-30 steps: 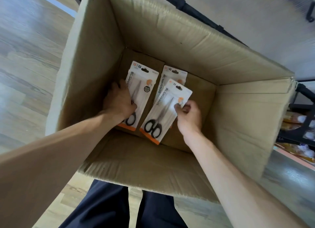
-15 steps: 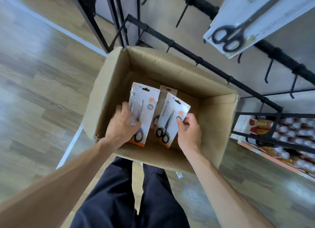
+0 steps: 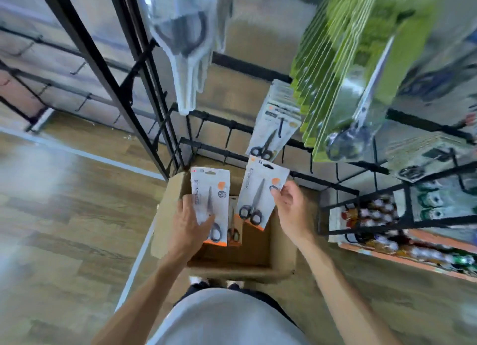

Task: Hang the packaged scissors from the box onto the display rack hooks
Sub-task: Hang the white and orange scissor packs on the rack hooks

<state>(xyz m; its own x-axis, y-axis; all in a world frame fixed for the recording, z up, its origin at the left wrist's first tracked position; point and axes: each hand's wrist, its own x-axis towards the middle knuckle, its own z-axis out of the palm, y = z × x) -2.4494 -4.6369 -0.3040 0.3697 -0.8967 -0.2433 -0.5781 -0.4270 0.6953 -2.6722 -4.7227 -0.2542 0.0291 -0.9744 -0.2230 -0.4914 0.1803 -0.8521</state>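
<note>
The left hand (image 3: 189, 223) grips one scissors pack (image 3: 210, 189) by its left edge; the right hand (image 3: 290, 210) pinches another pack (image 3: 260, 192) by its right edge. Below both hands sits the cardboard box (image 3: 165, 215), holding a third pack (image 3: 234, 228).

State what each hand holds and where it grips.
Left hand grips one scissors pack at its lower left edge; right hand pinches another pack at its right edge.
</note>
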